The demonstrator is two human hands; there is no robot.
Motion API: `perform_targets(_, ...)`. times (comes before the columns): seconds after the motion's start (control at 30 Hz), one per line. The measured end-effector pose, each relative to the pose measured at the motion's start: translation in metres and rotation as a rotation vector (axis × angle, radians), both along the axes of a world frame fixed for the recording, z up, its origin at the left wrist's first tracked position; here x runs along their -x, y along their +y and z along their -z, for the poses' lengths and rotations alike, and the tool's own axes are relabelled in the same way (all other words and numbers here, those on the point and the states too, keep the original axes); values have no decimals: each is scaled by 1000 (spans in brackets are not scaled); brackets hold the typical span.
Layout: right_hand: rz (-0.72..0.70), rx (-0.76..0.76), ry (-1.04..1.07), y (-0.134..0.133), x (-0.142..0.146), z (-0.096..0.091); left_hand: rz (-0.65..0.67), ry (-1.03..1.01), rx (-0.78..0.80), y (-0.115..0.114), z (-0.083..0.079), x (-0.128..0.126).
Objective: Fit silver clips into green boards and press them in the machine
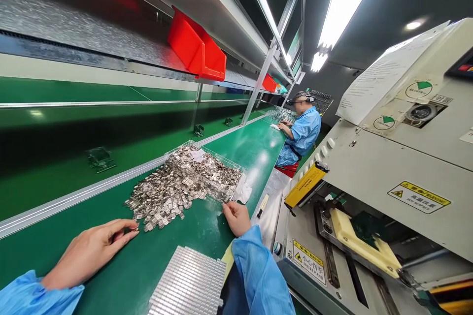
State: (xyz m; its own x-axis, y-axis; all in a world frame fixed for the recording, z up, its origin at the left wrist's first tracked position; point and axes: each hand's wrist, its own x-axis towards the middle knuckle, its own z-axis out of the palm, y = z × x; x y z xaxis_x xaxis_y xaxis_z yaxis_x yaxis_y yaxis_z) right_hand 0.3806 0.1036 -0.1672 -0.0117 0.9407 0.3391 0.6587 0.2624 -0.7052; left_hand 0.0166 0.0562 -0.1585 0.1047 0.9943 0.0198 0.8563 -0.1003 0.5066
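Observation:
A heap of small silvery metal pieces spills from a clear plastic tray onto the green bench top. At the heap's near left edge, my left hand pinches a small metal piece between thumb and fingertip. My right hand is closed at the tray's near right corner, thumb against the curled fingers; whatever lies between them is hidden. Between my forearms, close to me, lies a block of silvery pieces in neat rows. A white scrap rests on the heap.
Beyond the tray, a person in blue sits at the bench. A machine with warning labels stands close on my right. A marker lies on the metal ledge. Red bins sit on the shelf above the green bench.

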Motion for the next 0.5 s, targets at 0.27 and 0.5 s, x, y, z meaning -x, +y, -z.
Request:
perform_targets(0.27, 9, 4, -11, 1, 0, 0, 4, 5, 22, -1, -3, -3)
perform_targets(0.5, 10, 6, -12, 0, 0, 1, -8, -4, 9, -1, -1, -4)
